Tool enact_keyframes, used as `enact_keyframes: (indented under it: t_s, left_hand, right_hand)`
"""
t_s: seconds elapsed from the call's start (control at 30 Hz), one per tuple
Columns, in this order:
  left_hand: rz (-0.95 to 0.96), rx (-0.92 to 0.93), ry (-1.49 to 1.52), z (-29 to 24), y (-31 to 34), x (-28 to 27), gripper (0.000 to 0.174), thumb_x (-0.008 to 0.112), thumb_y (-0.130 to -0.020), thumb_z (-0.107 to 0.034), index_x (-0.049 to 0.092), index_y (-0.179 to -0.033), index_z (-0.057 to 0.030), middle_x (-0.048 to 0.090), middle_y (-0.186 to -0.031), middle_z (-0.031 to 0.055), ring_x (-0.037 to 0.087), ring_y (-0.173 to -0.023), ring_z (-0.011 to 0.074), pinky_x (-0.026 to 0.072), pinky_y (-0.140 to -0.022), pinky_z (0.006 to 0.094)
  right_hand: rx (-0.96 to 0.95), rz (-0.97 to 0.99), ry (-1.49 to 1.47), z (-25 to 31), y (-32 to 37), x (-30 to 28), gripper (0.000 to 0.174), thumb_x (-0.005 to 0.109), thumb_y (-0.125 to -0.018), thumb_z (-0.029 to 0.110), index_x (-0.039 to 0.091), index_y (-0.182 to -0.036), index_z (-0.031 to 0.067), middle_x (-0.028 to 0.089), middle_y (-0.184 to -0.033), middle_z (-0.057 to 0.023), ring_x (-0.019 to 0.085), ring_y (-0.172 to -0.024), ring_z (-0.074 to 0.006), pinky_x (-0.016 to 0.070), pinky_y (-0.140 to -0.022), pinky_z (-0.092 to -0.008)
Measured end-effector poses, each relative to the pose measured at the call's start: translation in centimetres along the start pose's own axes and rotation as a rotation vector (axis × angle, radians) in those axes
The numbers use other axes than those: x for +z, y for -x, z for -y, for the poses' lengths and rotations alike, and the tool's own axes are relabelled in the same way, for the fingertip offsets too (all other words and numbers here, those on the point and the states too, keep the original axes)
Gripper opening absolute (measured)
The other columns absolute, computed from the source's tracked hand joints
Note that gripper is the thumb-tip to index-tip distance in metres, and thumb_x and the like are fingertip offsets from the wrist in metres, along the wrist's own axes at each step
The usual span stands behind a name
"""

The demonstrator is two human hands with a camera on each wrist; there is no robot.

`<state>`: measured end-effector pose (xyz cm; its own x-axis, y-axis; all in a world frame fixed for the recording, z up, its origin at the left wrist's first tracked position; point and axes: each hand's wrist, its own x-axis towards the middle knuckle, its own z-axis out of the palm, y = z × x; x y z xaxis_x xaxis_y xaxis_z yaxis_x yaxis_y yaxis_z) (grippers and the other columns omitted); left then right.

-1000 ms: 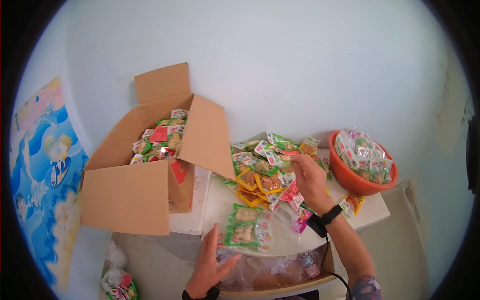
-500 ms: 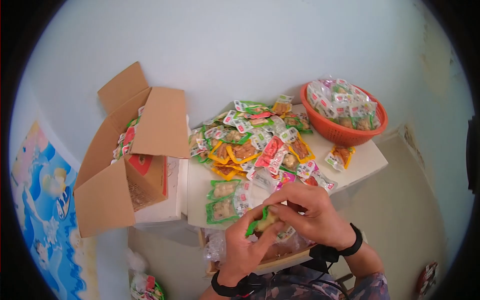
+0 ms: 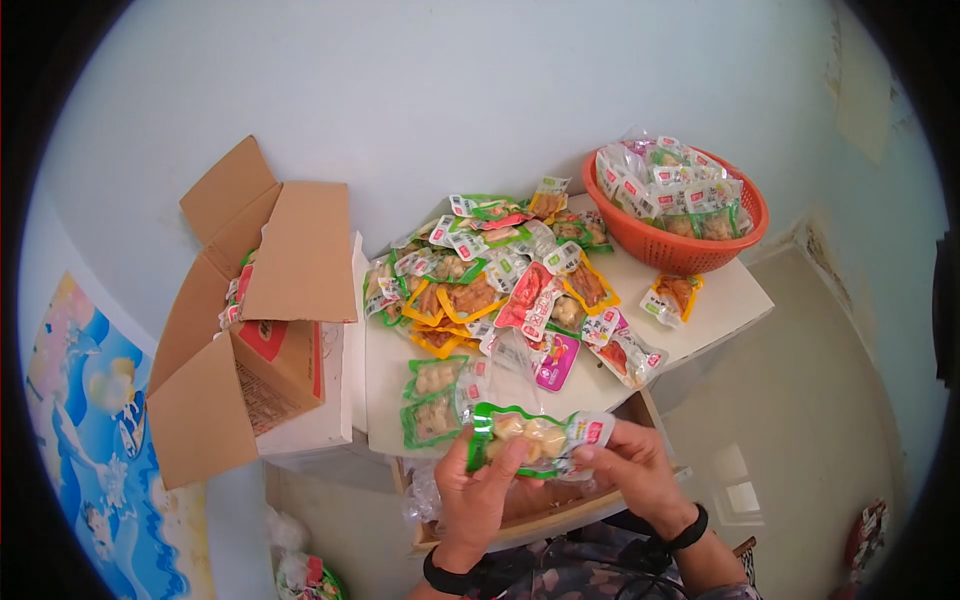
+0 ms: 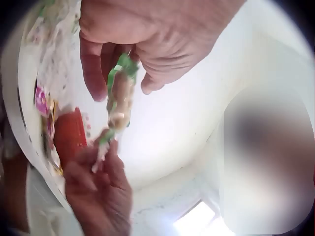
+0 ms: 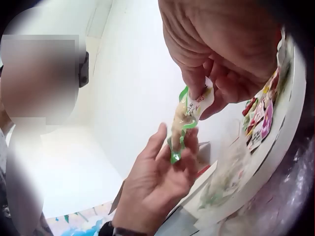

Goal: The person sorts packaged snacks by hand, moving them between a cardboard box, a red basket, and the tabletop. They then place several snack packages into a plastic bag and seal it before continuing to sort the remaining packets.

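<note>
Both hands hold one green-edged snack packet (image 3: 535, 437) stretched flat in front of the table's near edge. My left hand (image 3: 478, 482) pinches its left end, and my right hand (image 3: 625, 465) pinches the right end with the red label. The same snack packet (image 4: 120, 96) hangs between the left hand (image 4: 138, 42) above and the right hand (image 4: 101, 184) below in the left wrist view. In the right wrist view the snack packet (image 5: 187, 118) runs from the right hand (image 5: 216, 59) down to the left hand (image 5: 157, 182).
A heap of snack packets (image 3: 500, 280) covers the white table (image 3: 720, 305); two green packets (image 3: 435, 400) lie near its front. An orange basket (image 3: 660, 250) of packets stands at the back right. An open cardboard box (image 3: 250, 320) sits at the left. A clear plastic bag (image 3: 425, 495) lies below the table edge.
My hands were bunched together around the packet half a second ago; now they have drawn apart and hold it spread flat. A second ago my right hand reached into the heap.
</note>
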<state>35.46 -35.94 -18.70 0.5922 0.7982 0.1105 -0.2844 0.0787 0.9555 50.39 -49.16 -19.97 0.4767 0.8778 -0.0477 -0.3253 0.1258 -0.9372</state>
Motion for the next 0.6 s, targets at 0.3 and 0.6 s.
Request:
enact_keyframes:
  t_s: [0.3, 0.6]
  left_hand:
    - [-0.185, 0.687, -1.103, -0.2, -1.5, -0.9, 0.057, 0.089, -0.075, -0.018, 0.063, -0.123, -0.0010, 0.062, -0.115, 0.0145, 0.058, -0.103, 0.0316, 0.0497, -0.084, 0.0429]
    - [-0.041, 0.559, -1.378, 1.1, -3.2, 2.2, 0.048, 0.087, -0.077, -0.026, 0.064, -0.113, -0.0039, 0.059, -0.107, 0.0141, 0.055, -0.101, 0.0346, 0.0462, -0.089, 0.0489]
  right_hand:
    - [-0.232, -0.410, 0.022, 0.5, -0.6, -5.7, 0.018, 0.065, -0.101, 0.010, 0.068, -0.119, 0.0064, 0.071, -0.095, 0.0017, 0.050, -0.066, 0.0013, 0.0320, -0.053, -0.0169]
    - [-0.134, -0.305, -0.073, -1.3, -2.1, -5.0, 0.024, 0.062, -0.103, 0.008, 0.064, -0.126, 0.0030, 0.072, -0.108, -0.0025, 0.066, -0.090, -0.0065, 0.0518, -0.071, -0.0216]
